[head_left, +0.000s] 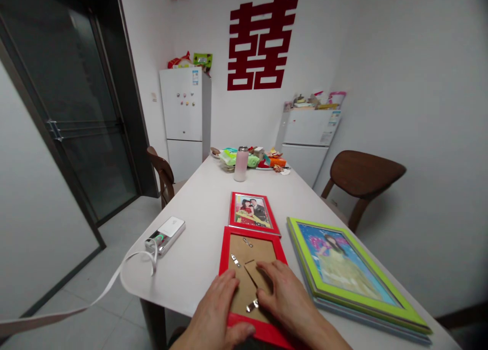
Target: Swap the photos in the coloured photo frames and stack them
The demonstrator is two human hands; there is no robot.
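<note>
A red picture frame (225, 251) lies face down at the near side of the table, its brown backing board (241, 286) showing. Small metal clips (235, 260) sit on the board, and a cut stand flap (263, 279) is outlined in its middle. My left hand (215, 309) rests over the frame's left edge, fingers stretched onto the board, thumb spread at the lower border. Over the flap lies my right hand (284, 294), its thumb and forefinger apart and touching the board; its other fingers are partly hidden.
Just beyond is another red frame (251, 211) with a couple's photo, face up. Stacked frames with a green one (343, 263) on top lie right. A white device with a strap (168, 234) lies left. Farther back stand a pink bottle (241, 164) and snack packets (267, 159). Chairs (362, 175) flank the table.
</note>
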